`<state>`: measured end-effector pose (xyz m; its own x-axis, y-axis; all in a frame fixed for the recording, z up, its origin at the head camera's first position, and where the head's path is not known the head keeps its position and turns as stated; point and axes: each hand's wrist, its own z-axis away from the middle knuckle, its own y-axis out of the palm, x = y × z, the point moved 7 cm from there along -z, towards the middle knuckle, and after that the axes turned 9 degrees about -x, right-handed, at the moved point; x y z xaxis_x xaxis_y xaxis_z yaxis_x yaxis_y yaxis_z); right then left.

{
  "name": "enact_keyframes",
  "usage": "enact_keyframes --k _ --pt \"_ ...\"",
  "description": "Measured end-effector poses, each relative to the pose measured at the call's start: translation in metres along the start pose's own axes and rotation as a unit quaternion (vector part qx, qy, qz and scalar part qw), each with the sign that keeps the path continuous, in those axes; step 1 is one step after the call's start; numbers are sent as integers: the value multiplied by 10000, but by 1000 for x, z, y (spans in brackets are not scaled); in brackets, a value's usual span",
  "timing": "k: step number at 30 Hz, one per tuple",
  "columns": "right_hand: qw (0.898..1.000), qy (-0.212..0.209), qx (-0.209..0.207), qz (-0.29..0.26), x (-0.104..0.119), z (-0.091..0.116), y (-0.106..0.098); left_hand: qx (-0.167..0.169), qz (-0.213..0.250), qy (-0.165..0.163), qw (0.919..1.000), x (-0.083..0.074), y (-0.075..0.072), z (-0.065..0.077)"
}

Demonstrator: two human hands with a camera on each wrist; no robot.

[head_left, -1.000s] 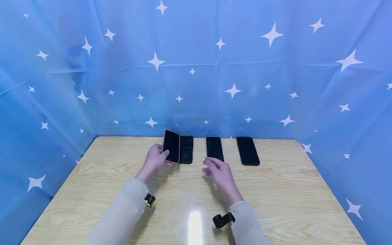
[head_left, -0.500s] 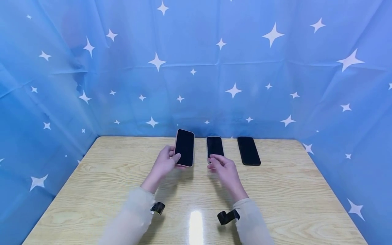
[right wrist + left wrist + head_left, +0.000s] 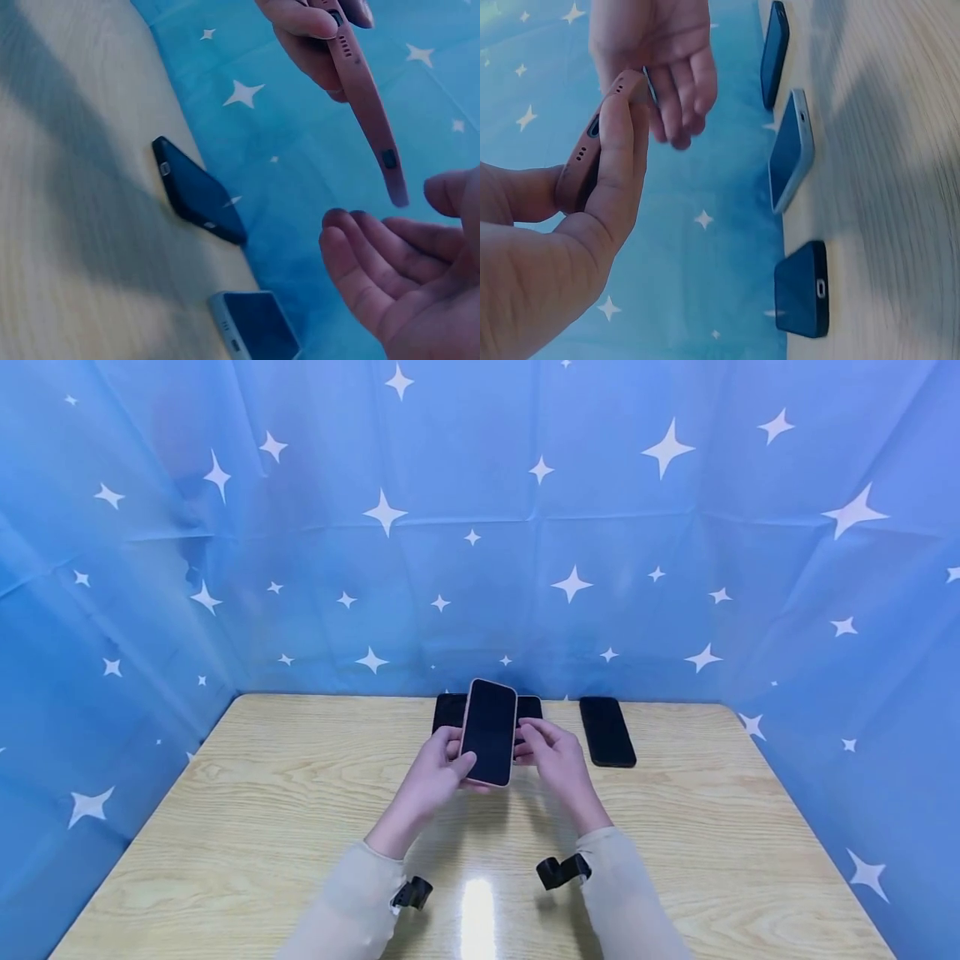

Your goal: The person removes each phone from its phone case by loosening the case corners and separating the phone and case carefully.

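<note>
My left hand (image 3: pixel 435 768) grips a smartphone (image 3: pixel 491 732) in a pink case, thumb on the front and fingers behind it. The phone is raised above the table, its dark screen toward the head camera. My right hand (image 3: pixel 558 768) is beside the phone's right edge. In the right wrist view its fingers (image 3: pixel 367 277) are loosely bent, palm up, and the lower end of the pink case (image 3: pixel 364 105) hangs just over the gap between thumb and fingertips. Behind the held phone lie a black phone (image 3: pixel 448 710) and a white-edged phone (image 3: pixel 531 706), both partly hidden.
Another black phone (image 3: pixel 607 732) lies flat to the right, near the back edge of the wood-grain table (image 3: pixel 712 843). A blue curtain with white stars (image 3: pixel 480 568) stands right behind the table and along both sides.
My left hand has carried the pink-cased phone rightward, from over the left black phone to in front of the gap between two phones. My right hand has shifted slightly right and up.
</note>
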<state>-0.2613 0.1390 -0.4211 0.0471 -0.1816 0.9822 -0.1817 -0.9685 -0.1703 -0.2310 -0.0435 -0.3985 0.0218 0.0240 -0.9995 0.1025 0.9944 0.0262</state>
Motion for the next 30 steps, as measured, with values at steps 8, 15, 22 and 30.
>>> enact_keyframes --k 8,15,22,30 --pt "9991 252 -210 -259 13 -1 -12 269 174 21 9995 -6 16 13" --pt "9936 453 -399 -952 13 3 -22 534 393 -75 9978 -3 25 25" --pt "9894 407 -444 -1320 13 4 -27 661 558 -151 9961 7 31 32" --pt "9925 317 -279 -1146 11 3 -25 690 655 -306 9950 18 31 34"
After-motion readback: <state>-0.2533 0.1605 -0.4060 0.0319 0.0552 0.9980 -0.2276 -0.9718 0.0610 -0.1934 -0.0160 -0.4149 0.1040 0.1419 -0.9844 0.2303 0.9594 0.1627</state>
